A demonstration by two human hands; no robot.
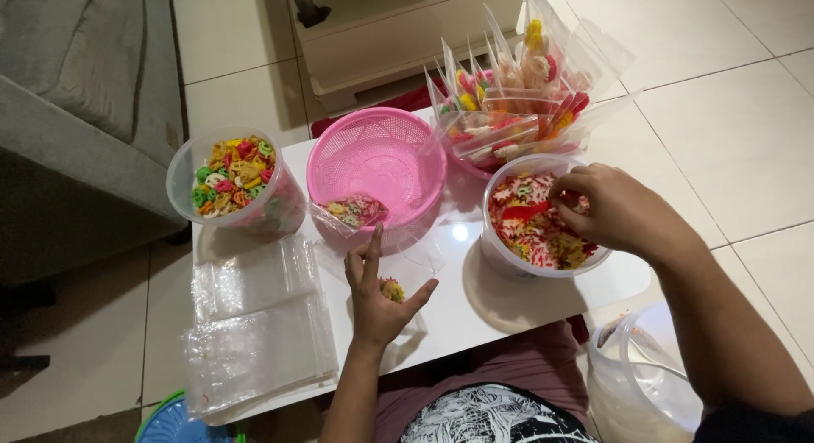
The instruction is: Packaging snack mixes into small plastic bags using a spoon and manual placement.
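Over the white table (475, 303), left hand (379, 295) pinches 1 snack piece (392, 289); right hand (615, 212) fingers closed inside the tub (509, 261).

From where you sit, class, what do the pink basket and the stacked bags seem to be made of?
Pink basket: likely moulded plastic, slightly glossy, with a perforated mesh wall. Stacked bags: thin clear plastic film, judging by the sheen, creases and the table showing through.

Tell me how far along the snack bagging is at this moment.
Done: many filled clear bags are piled behind the tub, and one filled bag lies in the pink basket. In hand: the left hand holds an open bag with a few pieces, while the right hand reaches into the tub of snacks. Left: a stack of empty bags and both containers remain well stocked.
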